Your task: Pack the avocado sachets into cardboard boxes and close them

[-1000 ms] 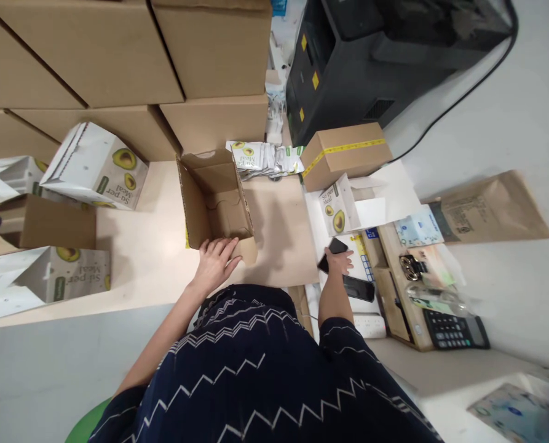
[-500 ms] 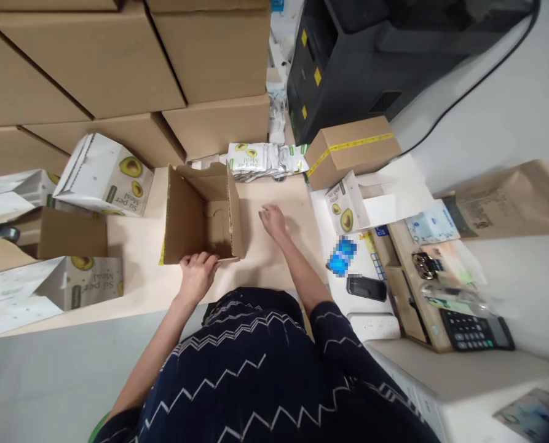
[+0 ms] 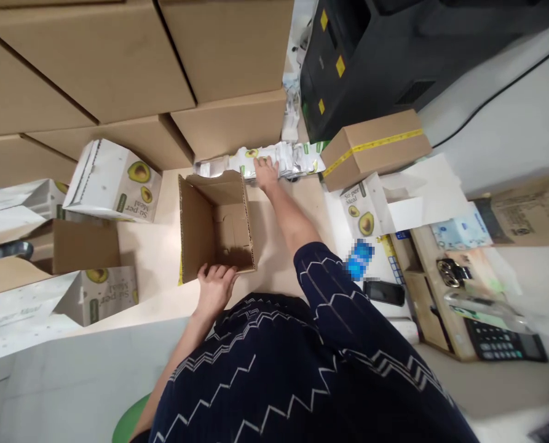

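An open brown cardboard box stands on the table in front of me, its mouth facing up. My left hand grips the box's near edge, fingers curled over the rim. Stretched forward past the box, my right hand rests on a row of white sachets printed with avocados, its fingers spread over them. No sachet shows lifted in that hand. The box's inside looks bare, with only its flaps at the bottom.
Large cartons are stacked at the back left. White avocado-printed boxes stand to the left. A dark printer and a yellow-taped carton stand at the right, with a phone and a calculator nearer me.
My right hand has moved forward from the bare table onto the sachets, its fingers opening out. My left hand stays on the box's near edge. The camera view has shifted slightly.
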`<state>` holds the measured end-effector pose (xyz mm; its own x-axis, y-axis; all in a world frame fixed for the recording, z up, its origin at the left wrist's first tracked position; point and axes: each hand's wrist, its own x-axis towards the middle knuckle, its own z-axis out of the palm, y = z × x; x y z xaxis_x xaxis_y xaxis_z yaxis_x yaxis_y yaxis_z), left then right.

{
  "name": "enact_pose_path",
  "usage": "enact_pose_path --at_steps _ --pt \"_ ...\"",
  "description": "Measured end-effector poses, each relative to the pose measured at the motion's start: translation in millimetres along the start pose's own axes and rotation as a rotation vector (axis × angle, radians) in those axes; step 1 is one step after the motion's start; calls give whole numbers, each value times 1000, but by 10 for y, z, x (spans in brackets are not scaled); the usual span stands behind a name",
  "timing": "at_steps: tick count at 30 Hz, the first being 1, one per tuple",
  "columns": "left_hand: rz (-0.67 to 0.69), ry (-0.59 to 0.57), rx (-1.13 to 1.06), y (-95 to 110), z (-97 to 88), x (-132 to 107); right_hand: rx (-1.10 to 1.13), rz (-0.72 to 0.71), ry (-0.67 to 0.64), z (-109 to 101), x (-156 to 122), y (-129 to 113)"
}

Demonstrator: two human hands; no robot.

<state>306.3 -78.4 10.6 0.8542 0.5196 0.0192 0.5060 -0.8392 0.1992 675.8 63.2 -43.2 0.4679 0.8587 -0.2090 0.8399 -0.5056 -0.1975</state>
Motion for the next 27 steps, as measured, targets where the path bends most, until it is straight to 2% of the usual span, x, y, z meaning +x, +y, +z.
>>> enact_pose_path --at_steps 5,8,10,14,15,18,21,25,27 --pt "5 -17 -20 -28 -13 27 6 -123 -36 -4 -376 1" --pt "45 -22 -19 -60 -14 31 133 -142 46 -29 -697 34" --pt "92 -30 -13 -76 -14 25 269 -64 132 -15 -960 79" --pt "129 -51 11 -75 -23 -1 710 265 394 -4 -1530 216" --pt "126 -58 20 -69 -27 -7 826 308 448 -30 -1667 249" --pt "118 -79 43 -45 -36 -19 1149 255 512 -222 -2051 298" --pt "127 -88 60 -20 -41 -16 1363 154 544 -538 -2404 231" --pt "148 -91 61 15 -59 0 1463 110 620 -899 -2811 -75" --pt "147 -96 53 33 -73 10 1473 55 582 -977 -2969 -320"
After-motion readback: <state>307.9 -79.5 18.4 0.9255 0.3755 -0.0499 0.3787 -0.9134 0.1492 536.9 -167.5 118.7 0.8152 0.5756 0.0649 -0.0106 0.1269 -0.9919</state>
